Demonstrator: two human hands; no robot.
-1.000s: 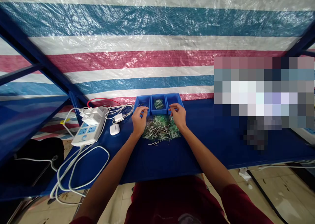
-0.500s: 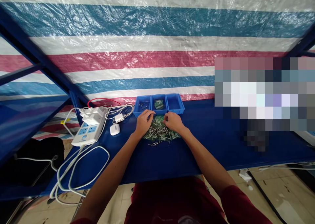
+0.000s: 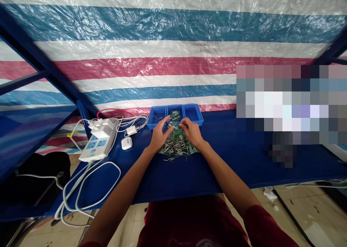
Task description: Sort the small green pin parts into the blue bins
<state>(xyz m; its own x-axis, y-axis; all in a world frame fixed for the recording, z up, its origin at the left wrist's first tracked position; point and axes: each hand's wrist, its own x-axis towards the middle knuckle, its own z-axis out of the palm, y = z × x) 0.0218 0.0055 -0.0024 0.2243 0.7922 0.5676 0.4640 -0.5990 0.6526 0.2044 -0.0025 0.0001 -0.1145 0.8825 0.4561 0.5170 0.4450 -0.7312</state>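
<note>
A pile of slim metal pieces (image 3: 176, 145) mixed with small green packets (image 3: 193, 149) lies on the blue table between my hands. My left hand (image 3: 159, 136) is at the pile's left side, with thumb and forefinger spread apart and nothing visible between them. Over the far right edge of the pile, my right hand (image 3: 192, 132) has its fingers curled and drawn together. A greenish clear piece (image 3: 173, 124) shows right by its fingertips; I cannot tell whether they grip it. Just beyond stand three joined blue bins: the left bin (image 3: 151, 121) has a few metal pieces, the middle bin (image 3: 170, 109) green packets.
The right bin (image 3: 192, 113) adjoins the middle one. To the left are a white power strip (image 3: 94, 145) with plugs, a white earphone case (image 3: 126, 143), a charger (image 3: 131, 130) and looped white cables (image 3: 119, 167). A striped sheet (image 3: 162, 66) hangs behind. The right side is blurred out.
My left hand's thumb and forefinger have spread apart. The fingers of my right hand have lifted slightly away from me, and a greenish clear piece now shows between the hands.
</note>
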